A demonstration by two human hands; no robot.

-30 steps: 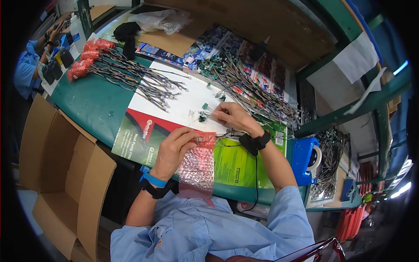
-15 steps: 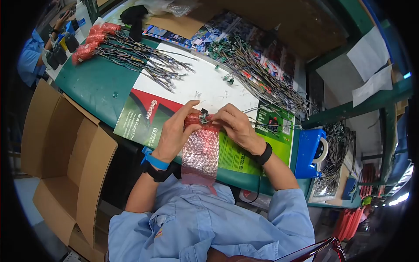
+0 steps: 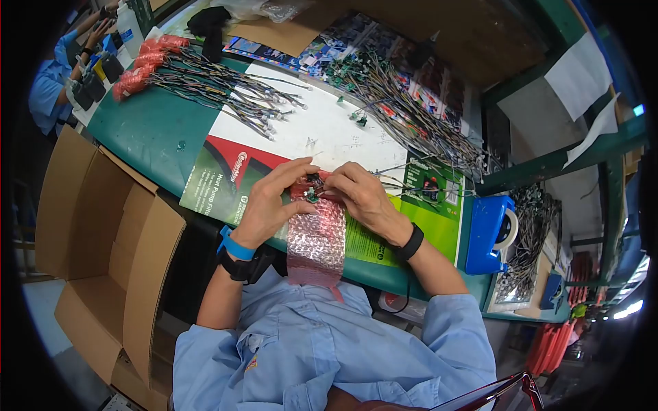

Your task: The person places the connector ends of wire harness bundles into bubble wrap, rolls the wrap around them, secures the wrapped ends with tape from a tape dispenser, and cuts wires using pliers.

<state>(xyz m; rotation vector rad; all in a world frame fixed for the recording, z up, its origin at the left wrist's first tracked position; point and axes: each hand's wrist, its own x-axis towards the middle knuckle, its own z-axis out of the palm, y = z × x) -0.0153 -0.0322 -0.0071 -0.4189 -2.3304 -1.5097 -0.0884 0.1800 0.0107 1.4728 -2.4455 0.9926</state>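
- Head view, far left: one co-worker's sleeve (image 3: 46, 103), the person cut off by the dark rim; one bottle (image 3: 129, 31) nearby.
- One open carton (image 3: 145, 274), lower parts in shadow.
- At least three red wraps (image 3: 130, 83) around wire ends, overlapping too much for an exact count.
- One left hand (image 3: 269, 202), thumb and fingers parted about the far end of the bubble wrap (image 3: 317, 240); whether it grips, I cannot tell.
- One strip of bubble wrap, between the hands and running toward the shirt; on it, at least one green connector (image 3: 312, 197), partly hidden by fingers.
- One right hand (image 3: 367, 200), fingertips pinched together on thin wires (image 3: 319, 184); the exact contact is covered.
- One heap (image 3: 411, 113) of cables, too tangled to count.
- One tape dispenser (image 3: 482, 240).
- Two paper sheets, the lower edge-on.
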